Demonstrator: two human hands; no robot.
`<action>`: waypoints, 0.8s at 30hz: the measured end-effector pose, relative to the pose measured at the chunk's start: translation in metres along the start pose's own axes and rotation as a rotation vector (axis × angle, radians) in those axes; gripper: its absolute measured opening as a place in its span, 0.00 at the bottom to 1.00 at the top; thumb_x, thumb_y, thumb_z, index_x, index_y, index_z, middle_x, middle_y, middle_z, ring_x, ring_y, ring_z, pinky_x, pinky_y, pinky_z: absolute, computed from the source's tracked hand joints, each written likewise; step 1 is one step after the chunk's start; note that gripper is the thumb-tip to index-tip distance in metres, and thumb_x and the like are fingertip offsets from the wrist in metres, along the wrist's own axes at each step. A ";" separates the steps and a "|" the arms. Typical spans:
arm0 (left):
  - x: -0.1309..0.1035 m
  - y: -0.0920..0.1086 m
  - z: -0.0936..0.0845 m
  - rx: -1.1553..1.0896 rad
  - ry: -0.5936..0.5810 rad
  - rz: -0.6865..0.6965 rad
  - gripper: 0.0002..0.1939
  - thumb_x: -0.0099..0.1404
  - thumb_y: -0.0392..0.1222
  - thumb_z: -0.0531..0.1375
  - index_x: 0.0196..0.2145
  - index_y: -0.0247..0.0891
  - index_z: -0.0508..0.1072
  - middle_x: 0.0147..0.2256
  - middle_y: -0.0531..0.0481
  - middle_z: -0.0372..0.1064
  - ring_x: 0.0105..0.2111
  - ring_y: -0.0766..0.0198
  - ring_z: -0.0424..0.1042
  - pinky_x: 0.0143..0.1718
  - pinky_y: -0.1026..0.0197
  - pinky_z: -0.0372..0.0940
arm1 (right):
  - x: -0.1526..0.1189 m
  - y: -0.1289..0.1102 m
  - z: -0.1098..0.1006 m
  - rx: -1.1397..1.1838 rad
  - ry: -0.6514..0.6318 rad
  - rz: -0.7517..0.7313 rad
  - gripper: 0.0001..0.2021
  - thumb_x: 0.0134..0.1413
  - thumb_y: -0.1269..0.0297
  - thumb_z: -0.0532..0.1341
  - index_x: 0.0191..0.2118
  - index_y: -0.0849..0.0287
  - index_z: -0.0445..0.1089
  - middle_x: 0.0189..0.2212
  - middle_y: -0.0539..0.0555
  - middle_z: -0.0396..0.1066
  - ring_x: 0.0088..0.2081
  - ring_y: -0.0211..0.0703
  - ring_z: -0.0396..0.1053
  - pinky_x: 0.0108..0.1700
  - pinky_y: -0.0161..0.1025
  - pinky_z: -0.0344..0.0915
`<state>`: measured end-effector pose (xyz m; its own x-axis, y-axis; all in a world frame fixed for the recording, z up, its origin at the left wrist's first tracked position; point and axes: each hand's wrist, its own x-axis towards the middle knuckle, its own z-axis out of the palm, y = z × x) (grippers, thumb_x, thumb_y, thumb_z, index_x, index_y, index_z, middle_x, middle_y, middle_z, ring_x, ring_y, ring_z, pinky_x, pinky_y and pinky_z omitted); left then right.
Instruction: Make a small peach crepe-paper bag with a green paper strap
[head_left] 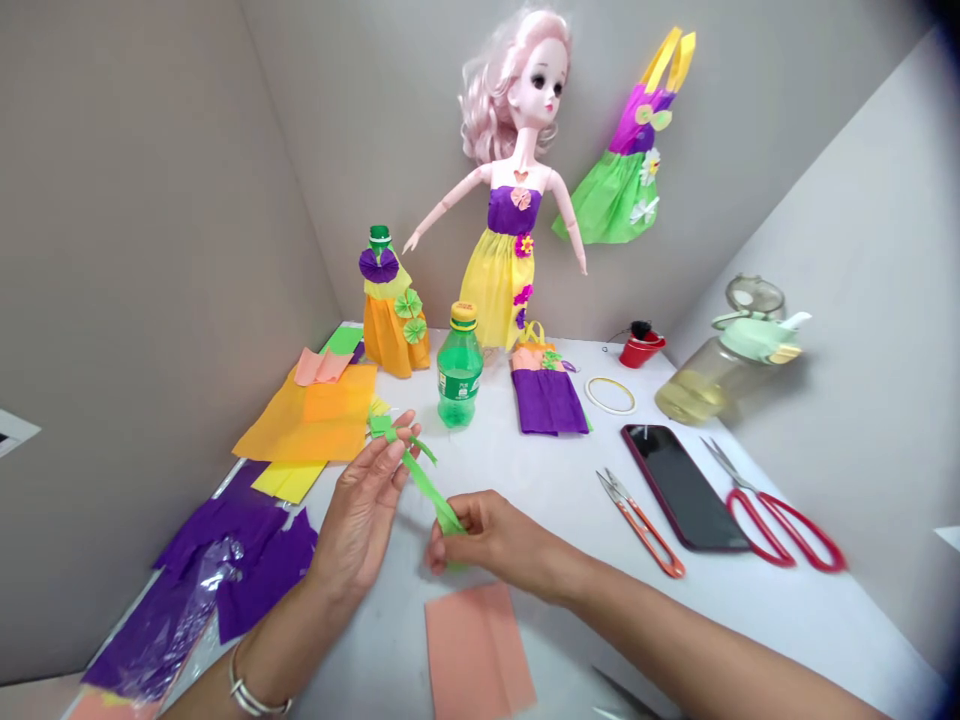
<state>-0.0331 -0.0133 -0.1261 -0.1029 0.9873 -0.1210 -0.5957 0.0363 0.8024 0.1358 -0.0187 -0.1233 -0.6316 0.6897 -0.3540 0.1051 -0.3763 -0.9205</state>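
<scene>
My left hand (367, 500) pinches a small green bow-shaped piece (383, 428) between thumb and fingers, left of centre. From there a narrow green strip (426, 485) runs down to my right hand (480, 535), whose fingers are closed on its lower end. A thin green tail sticks out to the right of my left fingertips. Below my right hand, a folded salmon sheet (480, 650) lies on the white table (382, 640). A green bottle with a yellow cap (460, 375) stands just beyond my hands.
A pink-haired doll (510, 210) and a dressed bottle (396, 320) stand behind. Orange sheets (315, 420) and purple fabric (262, 560) lie left. On the right are snips (641, 525), a phone (682, 490), red-handled scissors (780, 530) and a tilted drink bottle (705, 380).
</scene>
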 end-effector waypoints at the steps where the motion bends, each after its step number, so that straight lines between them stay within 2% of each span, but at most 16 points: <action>1: 0.002 0.002 -0.002 -0.009 0.013 0.003 0.09 0.60 0.43 0.68 0.39 0.42 0.80 0.55 0.51 0.70 0.57 0.60 0.65 0.54 0.62 0.62 | -0.003 0.000 -0.003 0.054 -0.013 0.021 0.11 0.47 0.59 0.67 0.29 0.63 0.70 0.27 0.51 0.72 0.30 0.37 0.70 0.37 0.36 0.65; 4: 0.005 0.007 -0.009 -0.014 0.034 -0.016 0.08 0.61 0.44 0.67 0.39 0.43 0.79 0.55 0.52 0.70 0.56 0.61 0.65 0.52 0.62 0.63 | -0.017 -0.001 -0.017 0.087 -0.001 0.079 0.16 0.48 0.54 0.67 0.29 0.64 0.71 0.26 0.53 0.73 0.27 0.36 0.71 0.32 0.33 0.66; 8: 0.001 0.009 -0.013 0.071 0.051 0.008 0.07 0.60 0.43 0.68 0.37 0.41 0.79 0.54 0.50 0.71 0.60 0.58 0.61 0.53 0.62 0.61 | -0.035 0.003 -0.037 0.063 0.015 0.050 0.20 0.53 0.49 0.64 0.29 0.66 0.72 0.22 0.52 0.70 0.23 0.33 0.68 0.26 0.29 0.63; 13: -0.003 0.007 -0.020 0.228 0.080 0.051 0.07 0.59 0.45 0.68 0.34 0.40 0.79 0.53 0.48 0.72 0.62 0.52 0.59 0.63 0.52 0.52 | -0.045 0.015 -0.054 0.111 0.013 0.085 0.21 0.53 0.47 0.64 0.28 0.66 0.72 0.18 0.49 0.67 0.19 0.31 0.64 0.20 0.27 0.58; 15: -0.003 0.005 -0.029 0.346 0.111 0.031 0.08 0.59 0.46 0.68 0.34 0.41 0.78 0.54 0.48 0.70 0.62 0.51 0.57 0.64 0.50 0.48 | -0.047 0.019 -0.060 0.130 0.032 0.108 0.21 0.53 0.48 0.64 0.27 0.65 0.72 0.16 0.48 0.66 0.17 0.29 0.61 0.19 0.26 0.55; 19: -0.006 0.002 -0.050 0.677 0.142 0.021 0.09 0.58 0.50 0.67 0.32 0.43 0.76 0.56 0.49 0.68 0.62 0.48 0.57 0.64 0.48 0.46 | -0.051 0.024 -0.071 0.197 0.039 0.189 0.19 0.53 0.51 0.65 0.26 0.65 0.71 0.17 0.47 0.66 0.14 0.27 0.57 0.16 0.27 0.49; 24: -0.016 0.005 -0.066 1.014 0.203 0.147 0.10 0.62 0.52 0.63 0.38 0.47 0.72 0.54 0.51 0.66 0.59 0.52 0.59 0.63 0.52 0.46 | -0.067 0.028 -0.087 0.177 0.051 0.273 0.20 0.56 0.47 0.60 0.25 0.61 0.66 0.13 0.45 0.60 0.11 0.28 0.54 0.14 0.29 0.43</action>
<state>-0.0874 -0.0396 -0.1584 -0.3081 0.9513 -0.0029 0.3718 0.1232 0.9201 0.2475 -0.0218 -0.1396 -0.5591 0.5766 -0.5958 0.1275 -0.6503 -0.7489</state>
